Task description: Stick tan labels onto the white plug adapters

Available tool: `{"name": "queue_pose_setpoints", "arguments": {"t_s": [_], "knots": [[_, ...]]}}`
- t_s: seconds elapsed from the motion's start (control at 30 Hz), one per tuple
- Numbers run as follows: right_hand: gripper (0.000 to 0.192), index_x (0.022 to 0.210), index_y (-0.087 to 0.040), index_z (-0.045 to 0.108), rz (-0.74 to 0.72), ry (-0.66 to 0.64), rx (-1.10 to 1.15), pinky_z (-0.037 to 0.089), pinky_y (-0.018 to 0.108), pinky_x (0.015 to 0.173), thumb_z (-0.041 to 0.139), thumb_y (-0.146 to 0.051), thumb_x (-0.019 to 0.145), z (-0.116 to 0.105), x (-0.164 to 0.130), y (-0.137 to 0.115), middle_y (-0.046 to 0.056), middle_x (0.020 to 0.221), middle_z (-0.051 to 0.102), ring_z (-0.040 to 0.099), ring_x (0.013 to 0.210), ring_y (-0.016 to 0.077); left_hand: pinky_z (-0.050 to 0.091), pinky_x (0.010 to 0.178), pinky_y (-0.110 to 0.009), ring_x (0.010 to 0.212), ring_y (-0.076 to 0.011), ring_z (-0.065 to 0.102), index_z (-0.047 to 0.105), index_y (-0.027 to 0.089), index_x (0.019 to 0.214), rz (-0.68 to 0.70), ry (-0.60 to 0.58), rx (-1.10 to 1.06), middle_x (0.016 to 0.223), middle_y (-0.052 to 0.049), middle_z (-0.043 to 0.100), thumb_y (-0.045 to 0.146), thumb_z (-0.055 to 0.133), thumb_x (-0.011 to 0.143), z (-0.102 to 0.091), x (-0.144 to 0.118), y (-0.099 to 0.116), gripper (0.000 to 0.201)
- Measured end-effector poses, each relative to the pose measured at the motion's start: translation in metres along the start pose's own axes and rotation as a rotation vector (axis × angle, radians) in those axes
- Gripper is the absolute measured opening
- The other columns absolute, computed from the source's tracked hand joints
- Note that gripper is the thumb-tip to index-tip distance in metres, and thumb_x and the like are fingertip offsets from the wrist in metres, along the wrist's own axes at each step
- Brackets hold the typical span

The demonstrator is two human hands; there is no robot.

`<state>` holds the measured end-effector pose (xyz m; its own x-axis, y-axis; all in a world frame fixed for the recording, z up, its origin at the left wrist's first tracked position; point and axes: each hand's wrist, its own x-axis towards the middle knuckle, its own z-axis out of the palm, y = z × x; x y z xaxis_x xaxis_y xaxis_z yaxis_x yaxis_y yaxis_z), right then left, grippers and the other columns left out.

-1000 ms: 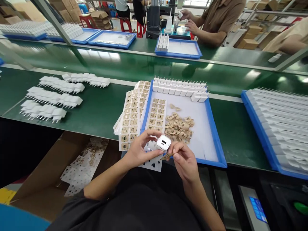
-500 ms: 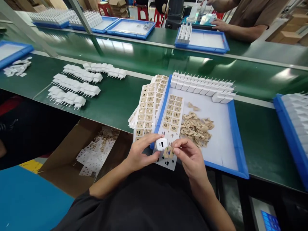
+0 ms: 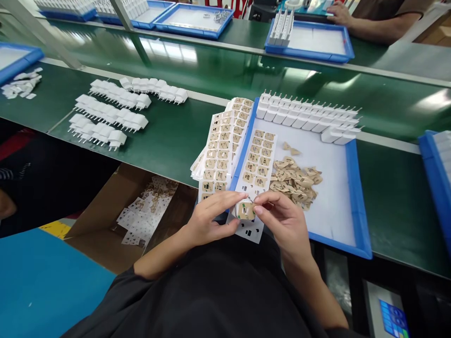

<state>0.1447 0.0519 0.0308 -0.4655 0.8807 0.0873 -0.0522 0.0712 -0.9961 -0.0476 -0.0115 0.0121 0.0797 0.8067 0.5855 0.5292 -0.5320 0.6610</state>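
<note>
My left hand [image 3: 215,217] grips a white charger [image 3: 238,211] between thumb and fingers, its port face turned up towards me. Over that face lies a tan adhesive sticker [image 3: 246,211] with small cut-outs, covering most of it. My right hand [image 3: 282,217] pinches the sticker's right edge between thumb and index finger. Beneath both hands a white sticker sheet [image 3: 252,192] overlaps the left edge of a blue-rimmed tray [image 3: 359,202]; tan stickers fill its upper part. A heap of tan peeled pieces [image 3: 298,180] lies in the tray.
White chargers [image 3: 306,117] stand in rows along the tray's far side. A stack of sticker sheets [image 3: 220,150] lies left of it. More chargers [image 3: 109,112] lie in rows on the green bench. A carton [image 3: 102,230] with scraps sits below. Across, a person's arm [image 3: 384,28] rests near another tray.
The sticker has moved left from beside the charger onto its port face, with my right hand still pinching its edge. The whole view has shifted slightly.
</note>
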Motion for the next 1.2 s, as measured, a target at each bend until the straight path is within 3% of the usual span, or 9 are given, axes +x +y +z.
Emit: {"name": "queue_pose_setpoints", "arguments": {"t_s": [0.5,1.0,1.2], "knots": [[0.005,0.096,-0.025,0.070,-0.019,-0.039,-0.027,0.056,0.028,0.073,0.071,-0.023,0.091,-0.005,0.000,0.002,0.000,0.089,0.070,0.065,0.078,0.0145,0.059,0.099,-0.034,0.111,-0.0216,0.072,0.056,0.018,0.143,0.023,-0.008,-0.032,0.120,-0.014,0.075,0.005,0.065,0.083,0.000,0.002,0.001,0.062],[0.006,0.094,-0.025,0.068,-0.124,0.022,-0.269,0.053,0.028,0.072,0.069,-0.019,0.091,0.002,0.001,-0.002,-0.002,0.086,0.069,0.064,0.075,0.0126,0.059,0.099,-0.034,0.111,-0.0217,0.072,0.055,0.017,0.143,0.052,-0.011,0.002,0.119,-0.014,0.075,0.004,0.066,0.083,0.000,0.004,0.000,0.063],[0.008,0.093,-0.023,0.066,-0.340,0.101,-0.559,0.050,0.029,0.070,0.069,-0.016,0.091,0.007,0.002,-0.005,0.000,0.082,0.065,0.059,0.070,0.0133,0.060,0.098,-0.034,0.112,-0.0216,0.073,0.054,0.021,0.146,0.065,-0.002,0.011,0.120,-0.012,0.075,0.004,0.065,0.084,0.001,0.003,-0.001,0.065]]}}
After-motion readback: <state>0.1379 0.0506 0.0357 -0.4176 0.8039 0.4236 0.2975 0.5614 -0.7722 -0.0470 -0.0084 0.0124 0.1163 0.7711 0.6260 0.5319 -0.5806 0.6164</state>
